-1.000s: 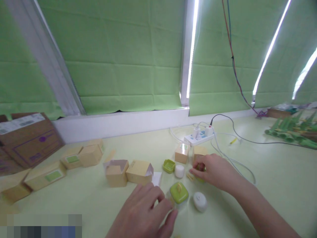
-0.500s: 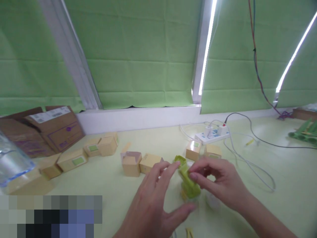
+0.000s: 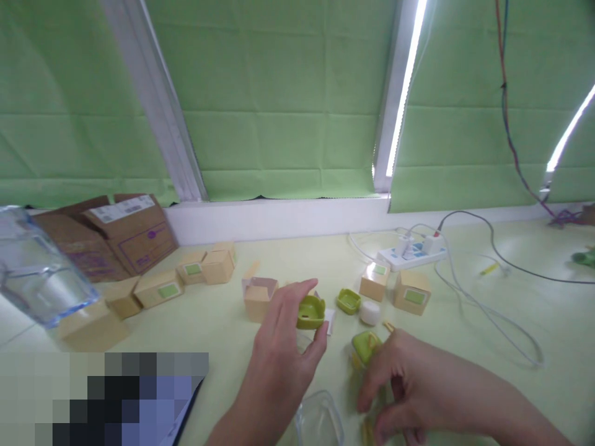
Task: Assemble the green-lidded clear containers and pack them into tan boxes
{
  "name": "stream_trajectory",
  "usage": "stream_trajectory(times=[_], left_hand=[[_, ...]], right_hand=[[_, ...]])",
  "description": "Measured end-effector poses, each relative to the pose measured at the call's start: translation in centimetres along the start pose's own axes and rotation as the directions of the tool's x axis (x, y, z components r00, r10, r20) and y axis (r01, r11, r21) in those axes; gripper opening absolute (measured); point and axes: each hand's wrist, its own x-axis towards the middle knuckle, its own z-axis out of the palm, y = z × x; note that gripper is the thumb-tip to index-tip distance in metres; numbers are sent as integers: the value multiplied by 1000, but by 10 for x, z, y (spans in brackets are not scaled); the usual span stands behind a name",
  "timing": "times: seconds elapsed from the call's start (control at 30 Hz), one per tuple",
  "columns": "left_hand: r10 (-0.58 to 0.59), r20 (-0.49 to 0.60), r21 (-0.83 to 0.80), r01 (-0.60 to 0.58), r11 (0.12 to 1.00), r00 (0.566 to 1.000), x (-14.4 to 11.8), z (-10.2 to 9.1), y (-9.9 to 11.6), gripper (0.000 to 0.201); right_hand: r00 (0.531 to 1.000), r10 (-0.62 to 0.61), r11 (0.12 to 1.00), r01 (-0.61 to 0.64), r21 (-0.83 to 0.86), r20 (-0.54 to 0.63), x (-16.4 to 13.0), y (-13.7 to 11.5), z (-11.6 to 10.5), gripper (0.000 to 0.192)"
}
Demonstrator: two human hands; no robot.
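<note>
My left hand (image 3: pixel 283 353) is raised over the table and pinches a small green lid (image 3: pixel 310 313) between thumb and fingers. My right hand (image 3: pixel 409 384) is low at the bottom right, fingers curled down onto a green lidded piece (image 3: pixel 365 345) and small yellow clips (image 3: pixel 368 430) on the table. A clear plastic container (image 3: pixel 320 420) lies between the two hands. Another green lid (image 3: pixel 348 301) and a white round cap (image 3: pixel 370 313) sit just beyond them.
Several small tan boxes (image 3: pixel 411 292) are scattered across the pale green table, one open box (image 3: pixel 258 298) behind my left hand. A white power strip (image 3: pixel 411 253) with cables lies at the back right. Brown cartons (image 3: pixel 125 232) and a clear bottle (image 3: pixel 37 275) stand at the left.
The green piece held between both hands has come apart: my left hand now holds a lid alone, and my right hand has dropped to the table near the front edge.
</note>
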Motion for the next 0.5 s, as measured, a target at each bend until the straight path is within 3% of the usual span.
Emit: stream_trajectory(times=[0.1, 0.27, 0.4, 0.5], left_hand=[[27, -36, 17, -27, 999, 999, 0, 1, 0, 50], [9, -37, -6, -10, 1000, 999, -1, 1, -4, 50], [-45, -37, -18, 44, 999, 998, -3, 2, -7, 50], [-75, -23, -14, 75, 997, 997, -3, 1, -8, 45]], right_hand=[[997, -79, 994, 81, -77, 22, 3, -5, 5, 7], [964, -263, 955, 266, -132, 39, 3, -9, 6, 23], [971, -237, 965, 239, -106, 30, 0, -7, 1, 19], [970, -232, 972, 228, -56, -76, -2, -10, -7, 8]])
